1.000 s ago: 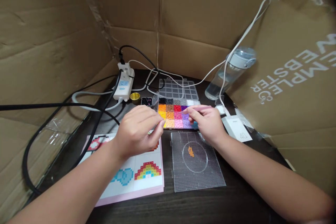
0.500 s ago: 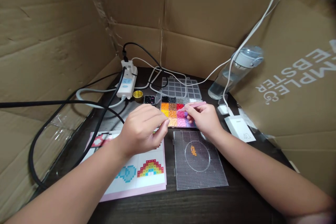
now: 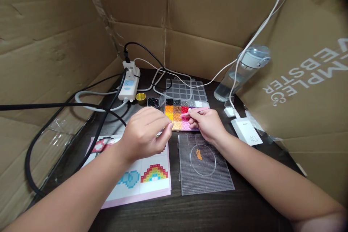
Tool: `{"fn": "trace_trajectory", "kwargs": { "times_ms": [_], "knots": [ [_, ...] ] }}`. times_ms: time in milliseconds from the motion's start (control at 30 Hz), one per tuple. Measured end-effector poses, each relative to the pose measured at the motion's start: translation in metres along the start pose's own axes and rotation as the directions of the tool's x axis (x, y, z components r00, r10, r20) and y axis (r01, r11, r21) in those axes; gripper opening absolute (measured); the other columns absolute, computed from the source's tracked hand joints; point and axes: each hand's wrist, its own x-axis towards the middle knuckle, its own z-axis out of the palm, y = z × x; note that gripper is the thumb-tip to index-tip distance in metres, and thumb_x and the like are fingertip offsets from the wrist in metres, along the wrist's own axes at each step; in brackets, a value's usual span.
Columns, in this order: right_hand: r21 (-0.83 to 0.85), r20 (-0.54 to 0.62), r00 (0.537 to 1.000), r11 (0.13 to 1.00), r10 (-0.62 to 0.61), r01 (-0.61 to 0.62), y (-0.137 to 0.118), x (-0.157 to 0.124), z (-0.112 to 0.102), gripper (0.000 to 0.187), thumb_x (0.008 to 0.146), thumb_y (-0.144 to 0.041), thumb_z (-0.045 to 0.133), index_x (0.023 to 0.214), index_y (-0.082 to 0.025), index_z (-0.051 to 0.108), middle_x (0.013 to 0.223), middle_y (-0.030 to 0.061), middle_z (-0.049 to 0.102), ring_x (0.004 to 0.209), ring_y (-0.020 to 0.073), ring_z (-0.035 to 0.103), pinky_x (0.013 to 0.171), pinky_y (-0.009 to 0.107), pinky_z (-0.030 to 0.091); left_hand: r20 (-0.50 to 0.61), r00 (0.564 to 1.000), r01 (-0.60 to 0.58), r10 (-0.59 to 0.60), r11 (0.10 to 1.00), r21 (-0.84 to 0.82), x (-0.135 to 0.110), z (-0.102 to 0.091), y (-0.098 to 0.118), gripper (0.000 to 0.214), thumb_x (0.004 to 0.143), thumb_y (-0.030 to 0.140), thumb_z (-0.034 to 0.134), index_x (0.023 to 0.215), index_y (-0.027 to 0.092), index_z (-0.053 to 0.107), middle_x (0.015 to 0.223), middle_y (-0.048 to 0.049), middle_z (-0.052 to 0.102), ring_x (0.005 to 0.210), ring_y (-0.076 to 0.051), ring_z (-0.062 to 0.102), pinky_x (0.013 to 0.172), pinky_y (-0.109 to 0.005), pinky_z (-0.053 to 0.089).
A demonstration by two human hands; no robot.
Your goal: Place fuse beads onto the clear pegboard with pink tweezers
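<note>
My right hand (image 3: 208, 123) grips a pair of pink tweezers (image 3: 200, 110), their tips over the orange and red compartments of the bead box (image 3: 177, 116). My left hand (image 3: 148, 132) is closed above the pattern sheet (image 3: 133, 196), thumb against the curled fingers, close to the box's left edge. Whatever those fingers hold, if anything, is hidden. In front of the box lies a clear pegboard (image 3: 224, 179) with a ring marked on it. A small cluster of orange beads (image 3: 199, 154) sits inside the ring's upper left.
Behind the box its clear lid (image 3: 199, 92) lies open. A gold cup (image 3: 140, 98) and a small box of black beads (image 3: 153, 102) stand left of it, beside a power strip (image 3: 129, 84). A water bottle (image 3: 239, 72) and a white charger (image 3: 247, 131) are at right.
The tweezer tips have shifted slightly left over the bead compartments. The whole view has moved a little, while my left hand keeps its closed pose.
</note>
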Motion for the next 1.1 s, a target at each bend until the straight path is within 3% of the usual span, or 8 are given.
{"fn": "trace_trajectory", "kwargs": {
  "times_ms": [367,500,667,733,933,1100],
  "knots": [
    [0.04,-0.041,0.999,0.998,-0.036,0.037,-0.001,-0.002,-0.01,0.024,0.076,-0.034,0.078,0.067,-0.012,0.073,0.055,0.0015,0.063,0.045,0.0074,0.056,0.048,0.022,0.049,0.018,1.0,0.005,-0.006,1.0,0.019,0.0,-0.001,0.001,0.008,0.081,0.01,0.062,0.079,0.017,0.063,0.074,-0.0031,0.069,0.068,-0.016,0.063,0.069,-0.033,0.055],
    [0.002,0.053,0.982,0.984,-0.18,0.18,-0.011,-0.021,-0.034,0.023,0.078,-0.037,0.077,0.075,-0.015,0.076,0.057,0.0009,0.063,0.047,0.0079,0.055,0.045,0.022,0.048,0.011,1.0,0.006,-0.007,1.0,0.019,0.0,-0.001,0.001,0.008,0.08,0.009,0.063,0.079,0.017,0.063,0.075,-0.0034,0.07,0.068,-0.017,0.065,0.069,-0.034,0.056],
    [-0.3,0.195,0.93,0.883,-0.313,0.36,-0.002,-0.059,-0.074,0.014,0.084,-0.032,0.072,0.084,-0.02,0.078,0.075,0.0052,0.073,0.052,0.0119,0.062,0.051,0.028,0.055,0.015,1.0,0.014,-0.014,1.0,0.025,-0.001,0.001,0.001,0.009,0.081,0.011,0.062,0.078,0.02,0.063,0.074,-0.0019,0.07,0.069,-0.017,0.066,0.069,-0.035,0.057],
    [-0.338,0.252,0.906,0.846,-0.34,0.412,0.007,-0.07,-0.084,0.01,0.084,-0.029,0.072,0.085,-0.02,0.078,0.086,0.0066,0.075,0.053,0.0119,0.063,0.053,0.029,0.056,0.021,1.0,0.015,-0.016,1.0,0.017,0.0,0.002,0.001,0.01,0.081,0.012,0.061,0.078,0.021,0.063,0.074,-0.0018,0.07,0.068,-0.017,0.067,0.068,-0.035,0.058],
    [-0.32,0.366,0.87,0.834,-0.33,0.45,0.025,-0.073,-0.095,0.012,0.086,-0.024,0.068,0.085,-0.021,0.079,0.084,0.0067,0.075,0.06,0.0138,0.065,0.055,0.028,0.056,0.01,1.0,0.016,-0.016,1.0,0.023,0.001,0.004,0.0,0.012,0.08,0.012,0.063,0.083,0.024,0.063,0.074,-0.0019,0.069,0.068,-0.02,0.067,0.067,-0.039,0.058],
    [-0.342,0.398,0.857,0.814,-0.328,0.47,0.024,-0.071,-0.097,0.013,0.086,-0.027,0.069,0.082,-0.022,0.08,0.084,0.0079,0.076,0.079,0.0203,0.071,0.069,0.033,0.059,0.023,0.999,0.027,-0.028,0.999,0.018,0.001,0.005,-0.001,0.01,0.081,0.015,0.063,0.083,0.025,0.064,0.074,-0.0014,0.07,0.066,-0.02,0.067,0.065,-0.039,0.059]
  ]
}}
